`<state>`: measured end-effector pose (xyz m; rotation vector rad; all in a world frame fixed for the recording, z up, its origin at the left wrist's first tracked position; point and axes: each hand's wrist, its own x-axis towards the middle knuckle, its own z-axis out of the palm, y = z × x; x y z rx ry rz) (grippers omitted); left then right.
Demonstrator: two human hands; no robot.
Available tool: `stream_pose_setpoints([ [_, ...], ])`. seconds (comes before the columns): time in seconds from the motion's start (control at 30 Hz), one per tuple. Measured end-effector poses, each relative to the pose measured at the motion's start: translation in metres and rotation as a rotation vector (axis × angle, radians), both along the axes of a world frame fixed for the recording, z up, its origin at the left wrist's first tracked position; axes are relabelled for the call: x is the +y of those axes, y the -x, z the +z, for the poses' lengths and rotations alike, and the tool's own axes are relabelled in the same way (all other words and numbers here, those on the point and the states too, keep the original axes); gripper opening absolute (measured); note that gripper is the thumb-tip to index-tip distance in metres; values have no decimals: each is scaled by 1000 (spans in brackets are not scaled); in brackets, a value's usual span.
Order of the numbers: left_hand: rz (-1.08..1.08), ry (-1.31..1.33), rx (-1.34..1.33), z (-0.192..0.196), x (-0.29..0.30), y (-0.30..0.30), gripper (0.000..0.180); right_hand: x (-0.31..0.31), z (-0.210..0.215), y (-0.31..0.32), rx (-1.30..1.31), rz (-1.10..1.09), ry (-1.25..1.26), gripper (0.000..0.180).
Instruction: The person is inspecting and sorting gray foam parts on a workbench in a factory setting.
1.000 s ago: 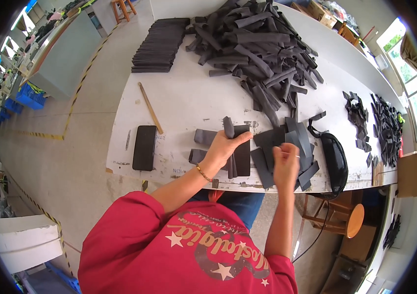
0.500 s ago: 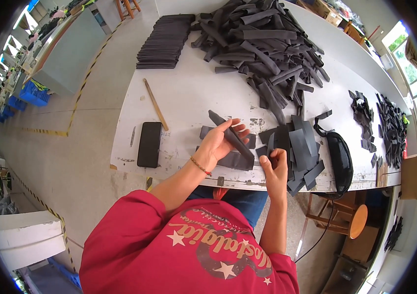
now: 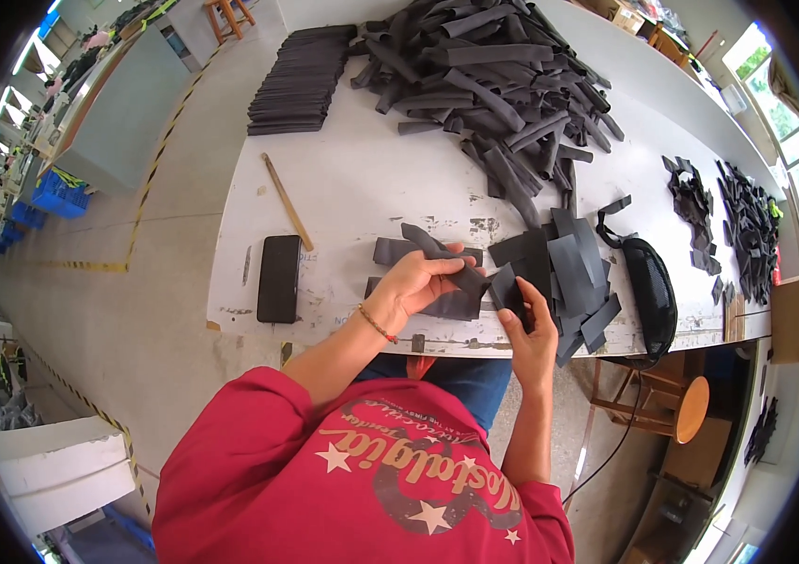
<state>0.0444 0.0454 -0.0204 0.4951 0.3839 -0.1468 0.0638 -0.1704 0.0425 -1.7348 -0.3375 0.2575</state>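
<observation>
Now left hand (image 3: 415,282) clamped on dark strip (image 3: 444,258), lower than before, right-hand fingers (image 3: 523,308) pinching another piece (image 3: 504,287)

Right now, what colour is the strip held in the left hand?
Dark grey, nearly black: the strip in the left hand shows best in the head view.

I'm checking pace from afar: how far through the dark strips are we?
Done: a neat stack of flat dark strips at the table's far end. In hand: left hand and right hand hold one dark strip. Left: the big loose heap of dark strips.
</observation>
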Motion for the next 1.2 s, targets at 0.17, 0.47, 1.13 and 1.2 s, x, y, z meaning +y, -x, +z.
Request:
stream_pose_setpoints([
  [0.17,25,1,-22,12,7,2,40,-10,18,0,-242,75,248,44],
  [0.47,-30,-13,-49,16,8,1,37,-6,19,-1,-490,124,384,35],
  [1.13,-61,-98,-188,56,13,7,50,4,26,-1,-872,-20,459,34],
  [1.2,-67,-95,-184,55,13,7,49,3,27,-2,-879,2,462,34],
])
